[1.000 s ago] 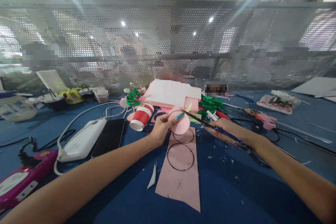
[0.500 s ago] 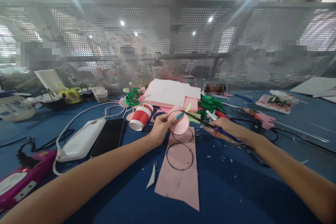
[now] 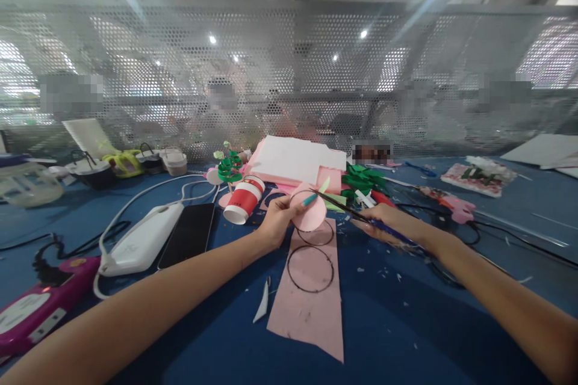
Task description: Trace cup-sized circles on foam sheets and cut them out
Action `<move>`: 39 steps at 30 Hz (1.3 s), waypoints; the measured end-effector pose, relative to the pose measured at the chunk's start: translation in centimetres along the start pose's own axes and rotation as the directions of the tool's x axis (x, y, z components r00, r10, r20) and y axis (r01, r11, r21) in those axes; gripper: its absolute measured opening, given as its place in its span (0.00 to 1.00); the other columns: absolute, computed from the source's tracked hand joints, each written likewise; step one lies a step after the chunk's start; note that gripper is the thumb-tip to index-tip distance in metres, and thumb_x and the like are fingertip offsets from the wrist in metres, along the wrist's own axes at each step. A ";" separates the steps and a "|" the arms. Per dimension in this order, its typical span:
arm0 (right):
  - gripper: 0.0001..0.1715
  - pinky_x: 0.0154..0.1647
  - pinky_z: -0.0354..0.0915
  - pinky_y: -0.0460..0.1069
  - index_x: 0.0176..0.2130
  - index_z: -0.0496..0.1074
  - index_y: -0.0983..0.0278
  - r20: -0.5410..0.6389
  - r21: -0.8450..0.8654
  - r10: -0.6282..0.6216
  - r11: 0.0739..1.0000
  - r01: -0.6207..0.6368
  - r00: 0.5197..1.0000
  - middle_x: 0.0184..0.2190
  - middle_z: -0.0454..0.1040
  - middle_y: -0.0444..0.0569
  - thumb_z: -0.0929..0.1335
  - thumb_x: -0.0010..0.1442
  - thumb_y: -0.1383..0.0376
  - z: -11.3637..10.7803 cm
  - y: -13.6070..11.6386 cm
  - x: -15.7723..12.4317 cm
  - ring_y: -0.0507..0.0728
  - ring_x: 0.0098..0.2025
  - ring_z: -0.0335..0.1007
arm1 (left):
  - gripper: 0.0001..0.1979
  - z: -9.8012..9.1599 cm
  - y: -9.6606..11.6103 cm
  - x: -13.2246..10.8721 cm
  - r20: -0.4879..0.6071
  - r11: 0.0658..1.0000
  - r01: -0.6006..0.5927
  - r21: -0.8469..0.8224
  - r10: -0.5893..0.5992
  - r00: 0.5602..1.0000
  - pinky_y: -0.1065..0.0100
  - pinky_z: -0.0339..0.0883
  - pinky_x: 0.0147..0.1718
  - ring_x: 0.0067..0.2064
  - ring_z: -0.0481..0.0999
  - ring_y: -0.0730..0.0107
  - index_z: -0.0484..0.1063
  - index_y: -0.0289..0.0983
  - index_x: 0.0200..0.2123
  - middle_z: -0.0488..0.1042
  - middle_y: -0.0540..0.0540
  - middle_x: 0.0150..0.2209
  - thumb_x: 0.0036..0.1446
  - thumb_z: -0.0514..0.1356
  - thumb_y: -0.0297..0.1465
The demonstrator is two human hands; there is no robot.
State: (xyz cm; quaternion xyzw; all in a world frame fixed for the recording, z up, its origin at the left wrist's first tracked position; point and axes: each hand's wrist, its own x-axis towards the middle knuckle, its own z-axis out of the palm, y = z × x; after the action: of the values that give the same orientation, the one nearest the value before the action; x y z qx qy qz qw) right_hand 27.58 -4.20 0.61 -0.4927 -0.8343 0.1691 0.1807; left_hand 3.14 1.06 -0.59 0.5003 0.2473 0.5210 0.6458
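My left hand (image 3: pixel 276 219) pinches a round pink paper disc (image 3: pixel 311 216) between thumb and fingers, above the blue table. Part of a dark drawn outline shows near the disc's upper left edge. In my right hand (image 3: pixel 379 222) is a pair of slim, pointed scissors (image 3: pixel 341 203) with dark blades and a blue handle; my fingers hide most of the handle. The blade tips meet the disc's upper edge, close to my left thumb. Under the disc lies a pink paper strip (image 3: pixel 307 319) with two dark circles drawn on it, one partly covered.
A red-and-white paper cup (image 3: pixel 244 200), a phone (image 3: pixel 188 234), a white power bank (image 3: pixel 142 240) and a purple power strip (image 3: pixel 45 307) stand left. White sheets (image 3: pixel 289 156) and green paper strips (image 3: pixel 363 179) lie behind. A pink glue gun (image 3: pixel 456 204), cables and paper scraps (image 3: pixel 398 277) are right.
The view has shifted very slightly. Both hands, the disc and the scissors keep nearly the same positions.
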 end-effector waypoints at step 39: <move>0.28 0.23 0.48 0.46 0.25 0.59 0.65 0.053 -0.010 0.045 0.999 -0.045 0.998 0.20 0.54 0.41 0.59 0.56 0.44 -0.4 -0.9 -0.3 0.49 0.23 0.49 | 0.12 -0.1 -0.1 0.0 0.025 0.999 0.004 0.037 -0.005 1.000 0.71 0.62 0.26 0.23 0.69 0.76 0.77 0.32 0.23 0.74 0.49 0.21 0.33 0.70 0.33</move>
State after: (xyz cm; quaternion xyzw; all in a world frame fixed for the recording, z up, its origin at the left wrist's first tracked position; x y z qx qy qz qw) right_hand 27.22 -4.83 1.37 -0.5073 -0.8282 0.1828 0.1524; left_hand 3.10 1.09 -0.76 0.5181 0.2496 0.5087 0.6408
